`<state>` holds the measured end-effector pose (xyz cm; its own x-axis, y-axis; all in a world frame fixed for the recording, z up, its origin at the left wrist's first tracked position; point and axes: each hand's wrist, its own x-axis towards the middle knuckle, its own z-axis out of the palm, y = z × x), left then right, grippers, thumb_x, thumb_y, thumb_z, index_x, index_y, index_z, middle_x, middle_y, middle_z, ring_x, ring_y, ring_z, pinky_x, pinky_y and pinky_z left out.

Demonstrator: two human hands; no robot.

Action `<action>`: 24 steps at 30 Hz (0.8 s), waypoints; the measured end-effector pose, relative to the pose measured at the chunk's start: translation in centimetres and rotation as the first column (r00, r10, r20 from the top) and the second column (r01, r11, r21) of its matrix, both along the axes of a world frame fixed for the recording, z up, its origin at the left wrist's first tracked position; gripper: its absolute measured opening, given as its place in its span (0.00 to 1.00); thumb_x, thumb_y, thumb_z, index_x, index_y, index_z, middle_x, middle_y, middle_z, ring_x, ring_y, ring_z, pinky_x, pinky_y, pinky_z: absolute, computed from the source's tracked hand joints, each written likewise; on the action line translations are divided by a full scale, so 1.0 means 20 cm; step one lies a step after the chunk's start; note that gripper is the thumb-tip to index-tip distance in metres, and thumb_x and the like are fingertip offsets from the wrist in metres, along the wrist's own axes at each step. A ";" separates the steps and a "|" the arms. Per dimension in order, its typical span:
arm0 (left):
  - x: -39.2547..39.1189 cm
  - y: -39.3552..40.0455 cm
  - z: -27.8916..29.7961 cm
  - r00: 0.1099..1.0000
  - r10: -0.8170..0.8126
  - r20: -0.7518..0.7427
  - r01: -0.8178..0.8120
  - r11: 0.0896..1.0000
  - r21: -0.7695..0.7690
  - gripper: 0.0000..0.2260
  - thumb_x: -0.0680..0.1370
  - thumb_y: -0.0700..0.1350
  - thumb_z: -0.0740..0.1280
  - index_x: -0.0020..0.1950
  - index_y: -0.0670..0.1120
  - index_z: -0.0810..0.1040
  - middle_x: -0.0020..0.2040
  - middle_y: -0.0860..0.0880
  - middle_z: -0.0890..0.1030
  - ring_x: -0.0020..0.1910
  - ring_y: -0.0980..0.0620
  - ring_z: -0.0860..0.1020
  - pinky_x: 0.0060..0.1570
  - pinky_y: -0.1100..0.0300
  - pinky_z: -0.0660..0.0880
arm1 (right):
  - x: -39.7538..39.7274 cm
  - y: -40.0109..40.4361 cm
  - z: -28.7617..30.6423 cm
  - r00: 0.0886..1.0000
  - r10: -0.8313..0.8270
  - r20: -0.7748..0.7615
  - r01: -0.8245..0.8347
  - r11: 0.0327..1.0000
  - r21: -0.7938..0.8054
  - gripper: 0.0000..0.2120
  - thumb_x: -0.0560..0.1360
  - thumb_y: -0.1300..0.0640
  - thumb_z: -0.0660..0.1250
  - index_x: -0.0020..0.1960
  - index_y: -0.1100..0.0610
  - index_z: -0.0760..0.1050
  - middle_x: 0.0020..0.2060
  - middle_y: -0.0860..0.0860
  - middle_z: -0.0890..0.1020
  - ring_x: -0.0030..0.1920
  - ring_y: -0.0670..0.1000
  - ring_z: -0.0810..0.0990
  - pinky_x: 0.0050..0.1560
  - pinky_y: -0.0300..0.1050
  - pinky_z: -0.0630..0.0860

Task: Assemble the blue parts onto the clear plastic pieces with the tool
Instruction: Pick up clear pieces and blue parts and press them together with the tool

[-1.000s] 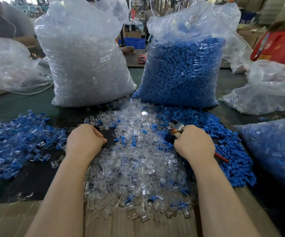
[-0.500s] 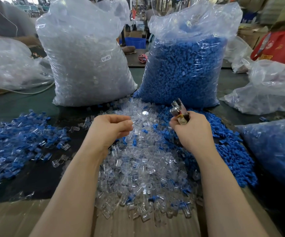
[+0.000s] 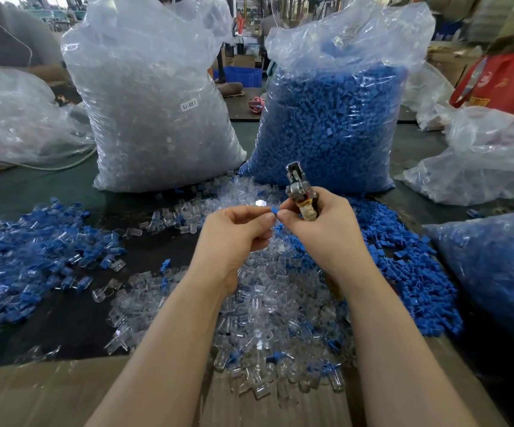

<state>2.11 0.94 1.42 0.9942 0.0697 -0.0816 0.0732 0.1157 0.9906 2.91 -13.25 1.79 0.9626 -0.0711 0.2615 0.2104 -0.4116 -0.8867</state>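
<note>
Both hands raised together over the heap: left hand (image 3: 237, 232) curled, fingertips pinching a small blue plastic part (image 3: 273, 210); right hand (image 3: 317, 223) wrapped round a worn metal plier-like tool (image 3: 299, 192), head pointing up, thumb and forefinger touching the same blue part. Whether a clear piece sits inside the left fist, impossible to tell. Beneath, loose heap of clear plastic tube pieces (image 3: 268, 309), stray blue ones mixed in. Left, pile of assembled blue-and-clear pieces (image 3: 31, 257); right, spill of blue parts (image 3: 409, 272). Behind, tall bag of clear pieces (image 3: 154, 118) and tall bag of blue parts (image 3: 329, 124). Likely risks: tiny part slipping from a two-hand pinch into the heap, hard to find again; going in crooked; tool crowding the right fingers
</note>
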 end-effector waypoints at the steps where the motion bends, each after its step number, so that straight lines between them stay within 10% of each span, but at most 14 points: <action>1: 0.00 0.00 0.00 1.000 0.001 0.000 -0.001 1.000 -0.010 0.03 0.75 0.38 0.73 0.44 0.46 0.83 0.33 0.52 0.83 0.33 0.58 0.80 0.36 0.66 0.78 | 0.00 0.00 0.00 1.000 0.001 0.001 -0.001 1.000 -0.006 0.06 0.73 0.58 0.74 0.41 0.49 0.78 0.33 0.42 0.81 0.38 0.42 0.79 0.46 0.42 0.77; 10: -0.01 0.01 0.01 0.999 0.003 0.049 -0.002 1.000 -0.023 0.02 0.74 0.36 0.73 0.45 0.42 0.84 0.35 0.47 0.85 0.35 0.55 0.83 0.37 0.65 0.80 | -0.01 0.01 0.01 0.999 0.028 0.023 -0.026 0.997 -0.076 0.03 0.74 0.58 0.71 0.47 0.56 0.81 0.40 0.51 0.84 0.45 0.54 0.82 0.51 0.58 0.79; 19: -0.02 -0.02 0.03 0.998 0.060 0.003 -0.058 0.976 -0.210 0.02 0.74 0.35 0.72 0.44 0.40 0.80 0.38 0.42 0.85 0.37 0.52 0.85 0.36 0.63 0.81 | -0.01 0.02 0.01 0.996 -0.029 0.081 0.021 0.994 0.103 0.11 0.72 0.59 0.74 0.37 0.47 0.77 0.31 0.39 0.81 0.33 0.38 0.78 0.38 0.34 0.73; 24: -0.02 -0.02 0.03 0.999 0.052 -0.006 -0.052 0.963 -0.265 0.02 0.74 0.35 0.72 0.43 0.40 0.81 0.39 0.42 0.86 0.39 0.50 0.85 0.36 0.63 0.80 | -0.01 0.05 0.00 0.989 -0.076 0.130 0.066 0.995 0.081 0.04 0.73 0.58 0.74 0.43 0.53 0.79 0.35 0.47 0.83 0.39 0.48 0.82 0.47 0.52 0.80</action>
